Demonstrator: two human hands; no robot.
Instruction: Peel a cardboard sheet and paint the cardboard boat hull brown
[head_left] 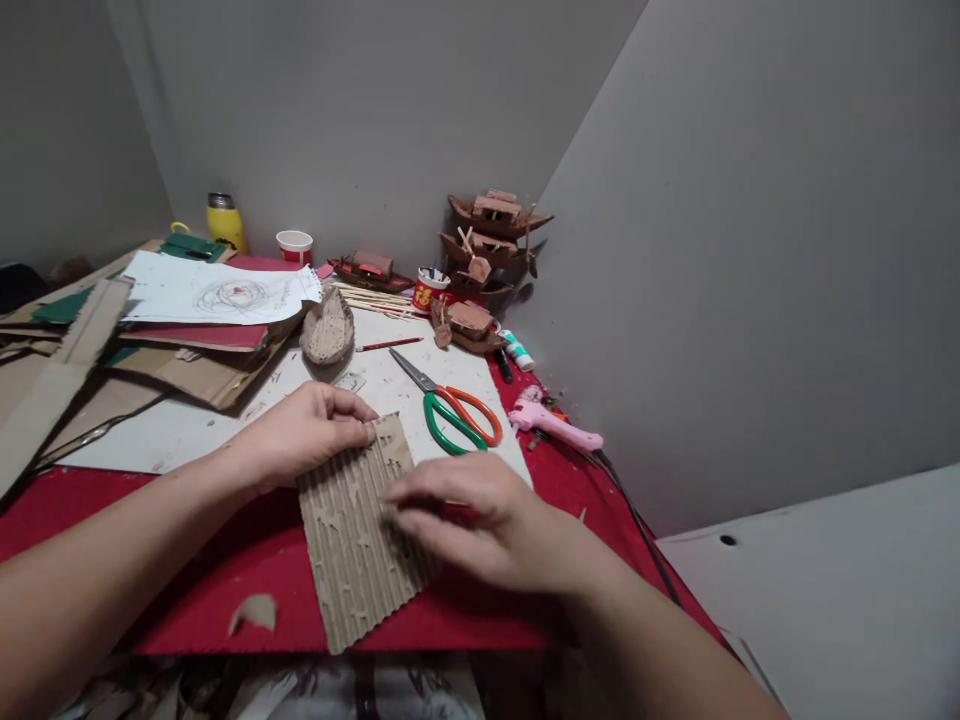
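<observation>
A ribbed strip of corrugated cardboard [352,560] lies on the red table [225,590] in front of me. My left hand [304,432] rests on its far left corner, fingers curled and pressing the edge down. On the sheet's right side my right hand [480,515] has its fingertips pinched together against the cardboard. Just beyond the hands, green and orange scissors [450,405] lie on a white sheet [195,425].
A pink glue gun [551,420] with its cord lies at the right edge. Brown model boats [491,245] are stacked at the back wall beside cups [427,290]. Cardboard pieces and a drawing [217,290] are piled at left. A yellow flask [223,222] stands behind.
</observation>
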